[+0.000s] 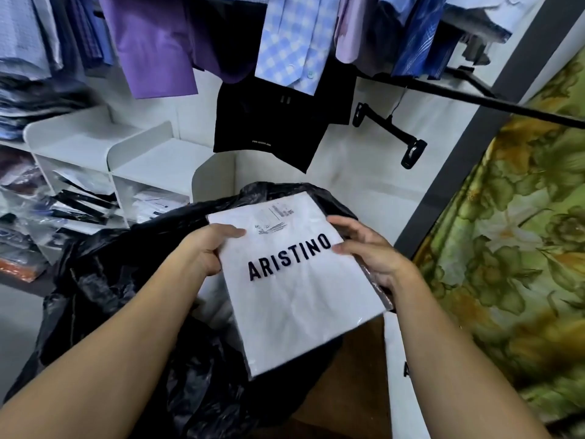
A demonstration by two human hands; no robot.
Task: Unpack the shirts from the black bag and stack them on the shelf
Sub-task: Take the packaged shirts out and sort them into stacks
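A folded white shirt in a clear packet (300, 293), printed ARISTINO, hangs above the open black bag (126, 280). My left hand (209, 248) grips the packet's left edge, thumb on top. My right hand (367, 248) grips its right edge, thumb and fingertips on the front. A thin dark strip, maybe a second packet, shows under the right edge. The white shelf (152, 160) stands at the left behind the bag, with packed shirts in its lower compartments.
Shirts (152, 42) hang from a rail overhead, with a black garment (272, 128) below them. A black clip hanger (389, 128) dangles at the right. Green floral cloth (512, 232) fills the right side. Packed shirts (38, 210) pile up at the far left.
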